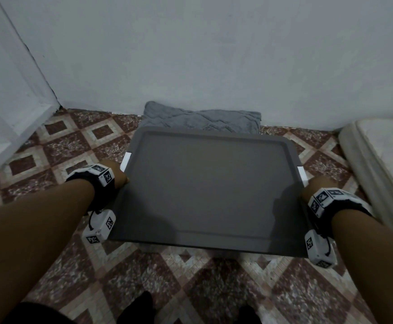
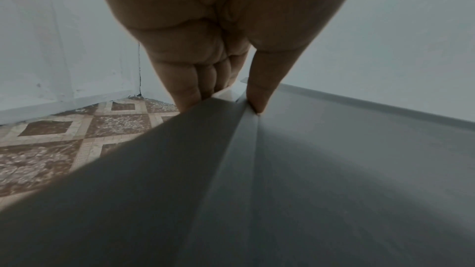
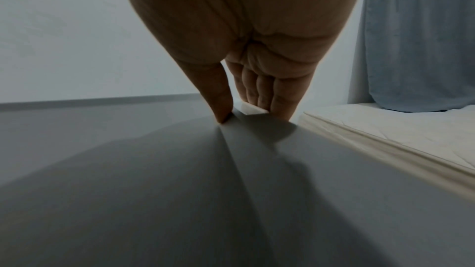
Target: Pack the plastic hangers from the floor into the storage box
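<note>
The lid (image 1: 210, 190) lies on the floor (image 1: 78, 141), folded cloth (image 1: 202, 119) behind, mattress (image 1: 382, 164) right.

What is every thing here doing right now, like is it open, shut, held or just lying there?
Flat grey plastic lid: held level at both side edges; what is beneath it is hidden.
Left hand: grips the lid's left edge, thumb on top.
Right hand: grips the lid's right edge, thumb on top.
Folded grey quilted cloth: lying against the wall.
White mattress: lying on the floor.
</note>
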